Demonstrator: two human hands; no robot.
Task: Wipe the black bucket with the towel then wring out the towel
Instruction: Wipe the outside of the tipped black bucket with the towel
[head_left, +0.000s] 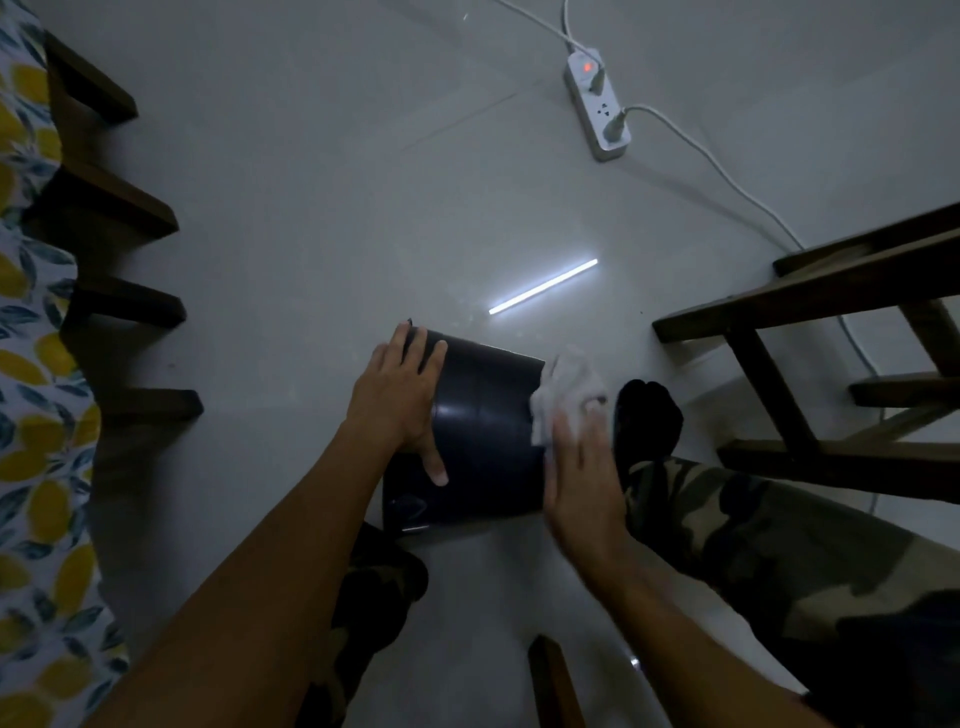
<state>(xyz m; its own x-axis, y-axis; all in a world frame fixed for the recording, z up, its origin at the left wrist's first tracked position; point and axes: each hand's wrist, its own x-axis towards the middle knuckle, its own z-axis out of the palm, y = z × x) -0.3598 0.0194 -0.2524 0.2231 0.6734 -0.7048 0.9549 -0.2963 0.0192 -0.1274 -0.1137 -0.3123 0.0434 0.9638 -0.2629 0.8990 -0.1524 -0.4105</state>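
Note:
The black bucket (485, 431) lies tilted on the pale floor between my legs. My left hand (402, 400) rests flat on its left side, fingers spread over the rim end and thumb across the wall, steadying it. A white towel (563, 395) is pressed against the bucket's right side. My right hand (579, 467) holds that towel, fingers stretched along the bucket wall and partly covered by the cloth; the hand is a little blurred.
A wooden chair frame (810, 322) stands at the right, and a white power strip (597, 106) with cables lies at the back. Dark wooden slats (119, 306) and a lemon-print cloth (36, 415) line the left. My camouflage-trousered leg (753, 525) and black sock (647, 415) lie right of the bucket.

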